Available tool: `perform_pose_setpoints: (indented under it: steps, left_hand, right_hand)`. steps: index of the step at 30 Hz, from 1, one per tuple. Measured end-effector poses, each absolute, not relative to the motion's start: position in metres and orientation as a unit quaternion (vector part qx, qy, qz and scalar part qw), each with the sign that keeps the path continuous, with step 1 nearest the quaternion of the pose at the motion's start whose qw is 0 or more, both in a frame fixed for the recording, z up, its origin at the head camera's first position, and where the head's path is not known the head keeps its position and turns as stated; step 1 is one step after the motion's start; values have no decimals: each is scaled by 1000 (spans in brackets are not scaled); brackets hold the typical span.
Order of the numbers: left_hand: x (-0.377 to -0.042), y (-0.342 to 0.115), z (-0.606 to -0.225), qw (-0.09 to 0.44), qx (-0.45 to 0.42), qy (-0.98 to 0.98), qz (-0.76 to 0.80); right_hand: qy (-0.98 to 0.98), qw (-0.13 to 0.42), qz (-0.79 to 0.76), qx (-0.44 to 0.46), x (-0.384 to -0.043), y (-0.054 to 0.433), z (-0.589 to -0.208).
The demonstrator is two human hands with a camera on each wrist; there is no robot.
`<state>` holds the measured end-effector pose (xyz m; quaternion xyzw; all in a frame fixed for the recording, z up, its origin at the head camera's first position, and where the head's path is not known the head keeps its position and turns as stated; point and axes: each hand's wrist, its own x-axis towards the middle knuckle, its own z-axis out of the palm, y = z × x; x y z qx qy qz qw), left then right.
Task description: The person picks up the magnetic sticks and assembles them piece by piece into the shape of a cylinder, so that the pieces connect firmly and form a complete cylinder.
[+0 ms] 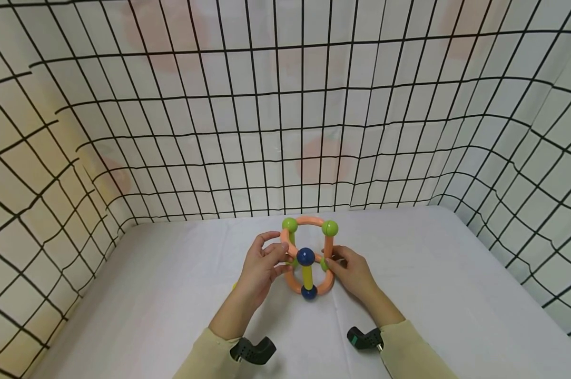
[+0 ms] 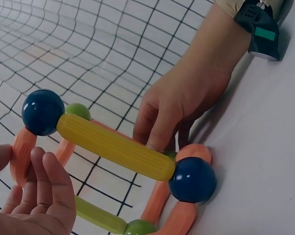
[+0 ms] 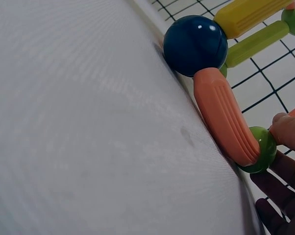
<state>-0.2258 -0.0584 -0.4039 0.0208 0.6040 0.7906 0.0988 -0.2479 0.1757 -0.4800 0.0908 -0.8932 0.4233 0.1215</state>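
Note:
A frame of magnetic balls and rods stands on the table between both hands. At its front, a yellow rod (image 1: 307, 277) rises from a lower dark blue ball (image 1: 309, 292) to an upper dark blue ball (image 1: 306, 257). My left hand (image 1: 261, 268) pinches a curved orange rod (image 2: 23, 154) beside the upper blue ball, thumb on one side and fingers on the other. Low on the right, my right hand (image 1: 356, 272) grips a green ball (image 3: 261, 149) where orange rods meet. Other green balls (image 1: 330, 228) top the back, joined by an orange arc (image 1: 309, 220).
Black grid netting (image 1: 276, 126) before a pale wall encloses the back and sides of the white table (image 1: 409, 273). A small yellow thing (image 1: 235, 286) peeks out beside the left wrist, mostly hidden. Dark wrist cameras (image 1: 253, 351) sit at both sleeves.

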Motion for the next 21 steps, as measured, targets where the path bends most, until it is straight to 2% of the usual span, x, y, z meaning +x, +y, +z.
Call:
perform_pose_setpoints:
  steps: [12,21]
  left_hand:
    - [-226,-61,-405,100,27,620,778]
    - [-226,-63,-406,90,30,640,762]
  right_hand:
    - [-900,113,410,92,-247,176,-479]
    - [-906,86,406,79,-249,178,-483]
